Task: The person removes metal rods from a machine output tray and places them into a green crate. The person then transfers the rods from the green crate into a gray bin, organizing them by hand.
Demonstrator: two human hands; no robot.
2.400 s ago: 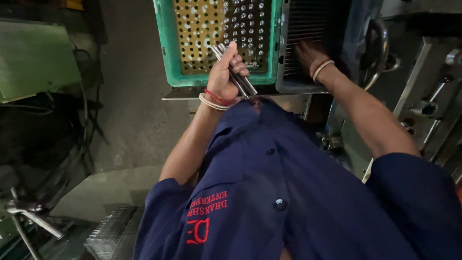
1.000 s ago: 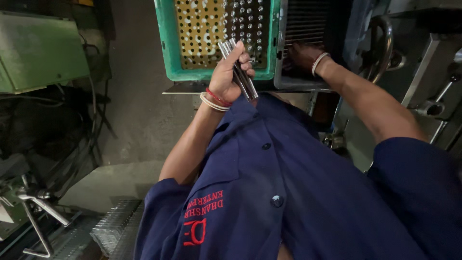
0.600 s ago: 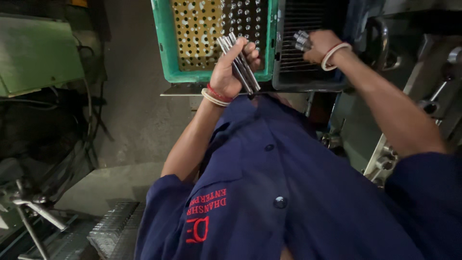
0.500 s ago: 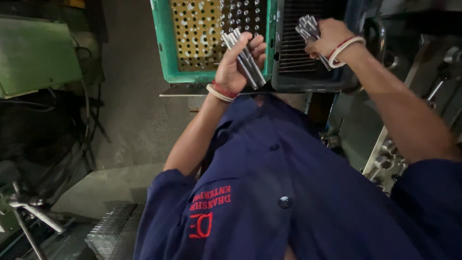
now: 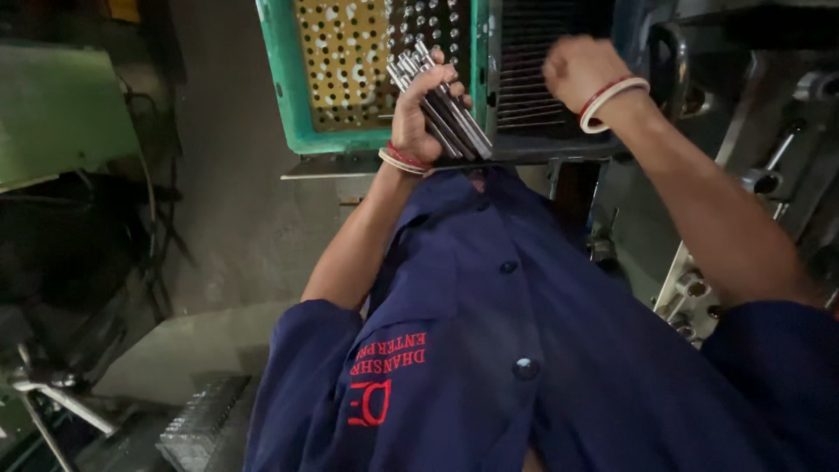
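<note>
So, my left hand [image 5: 418, 114] is wrapped tight around a bundle of steel pins [image 5: 441, 100], fingers curled round the middle so the ends fan out toward 12 o'clock on one side and 4 o'clock on the other. The bundle sits right over the near edge of the green crate [image 5: 281, 79], which is up at 12 o'clock from my chest. Inside the crate there's a yellow perforated plate [image 5: 345, 52], and a bunch of its holes on the side toward 1 o'clock already have pins standing in them.

My right hand [image 5: 581, 70] is up at 1 o'clock over the dark slotted tray [image 5: 533, 52] next door. It's closed into a loose fist, but it's blurry and I can't tell if there's a pin in it or nothing at all.

My read: I'm mid-loading, feeding pins from the bundle into the plate. The next move would need one pin separated out of the bunch without the rest sliding, then lined up straight with an open hole, so a firm grip on the left and a fine pinch on the right.

For labels and signs: the only one I can see is red embroidered lettering with a logo on my dark blue shirt [image 5: 524, 350], down around 7 o'clock, reading upside down from here. No stickers or packaging on the crate that I can make out.
</note>
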